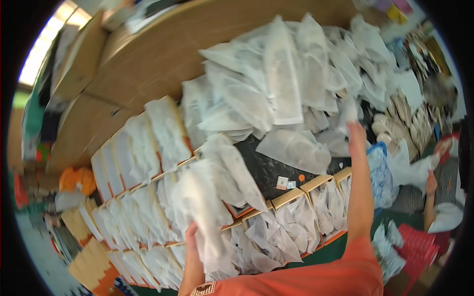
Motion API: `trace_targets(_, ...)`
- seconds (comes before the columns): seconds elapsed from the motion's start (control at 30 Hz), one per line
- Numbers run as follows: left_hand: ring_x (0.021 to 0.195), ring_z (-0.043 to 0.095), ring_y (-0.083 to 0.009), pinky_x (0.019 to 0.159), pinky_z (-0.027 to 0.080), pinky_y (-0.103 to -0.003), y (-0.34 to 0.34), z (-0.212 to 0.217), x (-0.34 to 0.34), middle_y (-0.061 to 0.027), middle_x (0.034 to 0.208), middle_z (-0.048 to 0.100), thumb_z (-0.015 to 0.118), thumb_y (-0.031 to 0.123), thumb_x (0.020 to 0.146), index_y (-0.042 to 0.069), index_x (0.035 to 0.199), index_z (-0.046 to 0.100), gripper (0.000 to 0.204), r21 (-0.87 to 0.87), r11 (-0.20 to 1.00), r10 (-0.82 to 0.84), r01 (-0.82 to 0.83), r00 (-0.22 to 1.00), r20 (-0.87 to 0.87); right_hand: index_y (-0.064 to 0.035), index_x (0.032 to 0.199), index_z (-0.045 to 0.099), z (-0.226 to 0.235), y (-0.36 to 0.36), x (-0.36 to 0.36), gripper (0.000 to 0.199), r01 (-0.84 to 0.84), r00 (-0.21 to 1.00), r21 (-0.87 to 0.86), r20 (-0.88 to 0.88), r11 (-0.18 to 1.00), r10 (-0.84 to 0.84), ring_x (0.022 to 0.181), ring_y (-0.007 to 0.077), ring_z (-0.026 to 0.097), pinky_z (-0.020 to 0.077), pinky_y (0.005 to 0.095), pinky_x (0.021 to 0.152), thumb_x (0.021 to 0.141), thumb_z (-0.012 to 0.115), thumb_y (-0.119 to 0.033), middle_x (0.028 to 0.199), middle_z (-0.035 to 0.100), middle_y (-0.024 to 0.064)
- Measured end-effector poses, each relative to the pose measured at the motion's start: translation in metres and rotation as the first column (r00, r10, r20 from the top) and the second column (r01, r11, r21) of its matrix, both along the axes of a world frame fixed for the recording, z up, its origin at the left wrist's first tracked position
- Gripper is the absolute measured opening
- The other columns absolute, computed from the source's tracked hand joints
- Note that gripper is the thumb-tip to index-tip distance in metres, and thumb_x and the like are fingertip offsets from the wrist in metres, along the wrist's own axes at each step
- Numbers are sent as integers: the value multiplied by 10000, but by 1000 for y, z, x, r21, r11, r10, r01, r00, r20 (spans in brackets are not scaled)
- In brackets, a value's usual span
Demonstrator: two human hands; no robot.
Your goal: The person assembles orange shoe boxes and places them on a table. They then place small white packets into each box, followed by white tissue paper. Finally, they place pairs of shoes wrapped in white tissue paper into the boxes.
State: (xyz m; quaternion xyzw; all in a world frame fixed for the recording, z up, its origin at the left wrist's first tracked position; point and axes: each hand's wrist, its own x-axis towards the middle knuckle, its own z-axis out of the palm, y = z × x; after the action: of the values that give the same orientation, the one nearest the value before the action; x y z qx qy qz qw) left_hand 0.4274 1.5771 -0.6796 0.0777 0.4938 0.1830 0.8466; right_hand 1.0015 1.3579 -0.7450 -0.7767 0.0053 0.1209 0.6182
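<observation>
My left hand (191,233) is closed on a translucent white bag (200,207), which is blurred and has a pale shape inside that I cannot make out. It hangs over rows of open boxes. At the right, my right arm stretches forward across the table. My right hand (356,133) has its fingers closed on the end of another white bag (348,114), at the edge of a large heap of similar filled bags (284,74). Nearer lies a loose white bag (296,150) on the dark tabletop (261,167).
Open orange-and-tan boxes (296,197) holding white bags stand in rows at the left and front. Pale shoes (407,118) are piled at the right, near a co-worker's hand (431,183) and white cloth. A blue plastic bag (379,172) and pink basket (412,246) sit below.
</observation>
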Motion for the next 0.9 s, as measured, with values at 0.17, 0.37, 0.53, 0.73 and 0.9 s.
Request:
trace_targets(0.17, 917, 693, -283, 810, 588, -407, 4, 45, 13, -157, 1126, 680, 613, 482, 896, 51, 1320, 545, 608, -19, 996, -81, 84, 990, 116, -15, 1391, 464, 115, -43, -189, 515, -213, 967, 501, -14, 839, 254, 1233, 338, 538, 521, 510, 941, 910, 611, -128, 1342, 536, 175)
trace_targets(0.37, 967, 674, -230, 822, 567, -373, 43, 38, -32, -113, 1150, 667, 520, 570, 941, 56, 1337, 542, 649, 66, 997, 25, -34, 991, 134, -2, 1354, 521, 20, -37, -302, 494, -211, 932, 171, -262, 962, 251, 1167, 264, 583, 493, 396, 958, 877, 604, -98, 1293, 597, 162)
trace_targets(0.53, 1155, 604, -264, 1005, 459, -351, 159, -5, -121, -134, 1264, 622, 470, 465, 996, 33, 1378, 514, 578, 716, 666, 176, 207, 890, -421, -1, 1298, 590, -6, 154, -380, 456, -802, 579, 41, -186, 596, 793, 1075, 204, 628, 482, 313, 939, 848, 612, -74, 1203, 666, 142)
trace_targets(0.73, 1347, 458, -386, 1122, 350, -380, 362, 15, -108, -284, 1427, 483, 555, 300, 953, -10, 1477, 354, 642, 472, 199, 122, 859, 456, -882, 68, 1329, 436, 118, 455, -511, 632, -911, 379, -99, 175, 399, 909, 1067, 432, 622, 495, 470, 894, 927, 622, -383, 1162, 611, 320)
trace_targets(0.9, 1474, 182, -426, 1147, 229, -619, 382, -123, -128, -139, 1627, 192, 576, 357, 876, 88, 1515, 340, 733, -291, -267, 540, 919, -107, -835, 5, 1288, 556, 162, 370, -546, 501, -969, 231, 218, 633, 117, 739, 984, 394, 642, 528, 433, 845, 858, 695, -210, 1106, 662, 211)
